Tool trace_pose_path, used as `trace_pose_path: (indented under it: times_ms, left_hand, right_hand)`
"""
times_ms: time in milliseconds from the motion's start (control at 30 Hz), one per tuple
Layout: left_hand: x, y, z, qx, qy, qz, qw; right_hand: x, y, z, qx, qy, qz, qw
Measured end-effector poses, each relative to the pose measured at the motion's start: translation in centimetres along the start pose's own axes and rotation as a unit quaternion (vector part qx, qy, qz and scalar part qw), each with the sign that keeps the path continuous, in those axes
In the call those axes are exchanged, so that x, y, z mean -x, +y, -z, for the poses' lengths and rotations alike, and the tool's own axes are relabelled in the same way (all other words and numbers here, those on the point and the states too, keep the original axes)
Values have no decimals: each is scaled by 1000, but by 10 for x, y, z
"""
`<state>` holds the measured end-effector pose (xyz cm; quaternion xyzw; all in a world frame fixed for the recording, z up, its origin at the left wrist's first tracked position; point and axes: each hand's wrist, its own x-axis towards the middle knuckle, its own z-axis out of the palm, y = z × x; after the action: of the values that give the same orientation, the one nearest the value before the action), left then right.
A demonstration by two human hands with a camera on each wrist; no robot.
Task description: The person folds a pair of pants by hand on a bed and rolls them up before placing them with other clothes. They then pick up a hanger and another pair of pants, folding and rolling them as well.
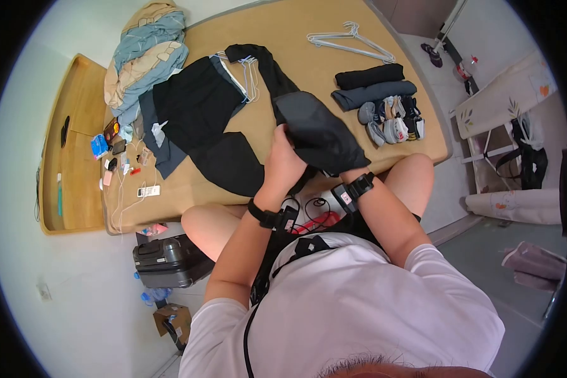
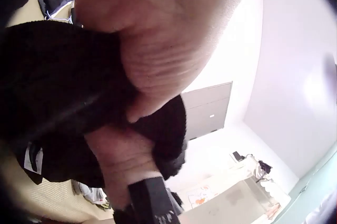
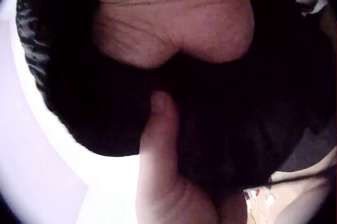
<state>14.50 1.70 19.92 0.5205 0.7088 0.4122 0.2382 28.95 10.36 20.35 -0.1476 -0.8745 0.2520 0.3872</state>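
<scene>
A black garment (image 1: 315,126) is bunched up in front of me, one long narrow part trailing back over the bed. My left hand (image 1: 285,165) grips its near edge; in the right wrist view the left thumb (image 3: 160,124) presses on the cloth beside the opening. The right hand (image 3: 174,24) reaches into that opening up to about the wrist, so its fingers are hidden inside the fabric. Left of the hands, another black garment (image 1: 198,94) lies spread out over dark grey clothing (image 1: 170,160).
White hangers (image 1: 251,79) lie by the spread clothes, more hangers (image 1: 353,43) at the back. Rolled dark clothes (image 1: 372,77) and several rolled socks (image 1: 394,126) sit on the right. A crumpled quilt (image 1: 148,57) is back left, small items and cables (image 1: 129,167) at the left edge.
</scene>
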Motion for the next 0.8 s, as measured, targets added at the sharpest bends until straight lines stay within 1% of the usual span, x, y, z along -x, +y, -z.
trace_pose_path:
  times_ms: [33, 67, 100, 167, 200, 233, 267, 300, 333, 367, 433, 467, 500, 533, 567, 600, 633, 667, 700, 733, 767, 800]
  left_hand:
    - [-7, -10, -6, 36, 24, -132, 990]
    - [-13, -24, -13, 38, 26, -131, 990]
    - [-17, -32, -18, 34, 10, -200, 979]
    - [-18, -40, -27, 33, -6, -266, 963]
    - [-12, -35, -28, 141, -52, -178, 973]
    - [-9, -31, -29, 245, -97, -86, 961]
    - [-8, -34, -32, 247, -98, -85, 960]
    - [-7, -38, -35, 343, -106, -6, 933]
    - [-7, -42, -36, 432, -113, 72, 892]
    - [-4, -37, -33, 432, -113, 72, 892]
    - [3, -16, -23, 556, -184, 146, 797]
    - [5, -13, -23, 556, -183, 146, 797]
    - [9, -11, -22, 443, -200, 113, 867]
    - [10, -10, -22, 321, -213, 78, 919]
    - [8, -8, -20, 247, -206, 89, 943]
    - [4, -7, -14, 247, -205, 88, 943]
    - [0, -6, -7, 103, -239, 77, 962]
    - [-1, -2, -2, -43, -268, 65, 960]
    - [1, -8, -6, -42, -268, 66, 960]
    - [2, -20, -13, 28, -201, -26, 979]
    - [3, -25, -18, 98, -130, -116, 980]
    - [4, -23, -19, 99, -130, -115, 980]
  right_hand:
    - [-1, -8, -4, 12, 45, 30, 998]
    - [4, -7, -6, 13, 43, 31, 998]
    - [14, -2, -12, -44, 48, -17, 998]
    - [37, 16, -26, -155, 57, -114, 980]
    - [45, 21, -31, -210, 63, -164, 962]
    - [53, 27, -33, -263, 69, -213, 939]
    - [54, 28, -32, -262, 68, -215, 939]
    - [55, 30, -31, -196, 67, -244, 947]
    - [55, 31, -31, -129, 67, -272, 951]
    - [55, 30, -29, -129, 66, -272, 951]
    - [57, 24, -18, -23, 46, -270, 961]
    - [57, 21, -11, 31, 35, -267, 962]
    - [57, 17, -7, 84, 25, -264, 961]
    - [58, 14, -5, 137, 15, -260, 956]
    - [57, 11, -4, 136, 15, -259, 956]
    - [57, 8, -5, 157, 53, -221, 961]
    - [57, 7, -5, 177, 89, -183, 963]
    - [63, 12, -7, 177, 89, -183, 963]
    - [73, 23, -13, 158, 94, -189, 965]
    - [82, 35, -20, 140, 100, -194, 966]
    - [89, 46, -34, 141, 99, -194, 966]
    - [90, 52, -51, -109, 159, -251, 948]
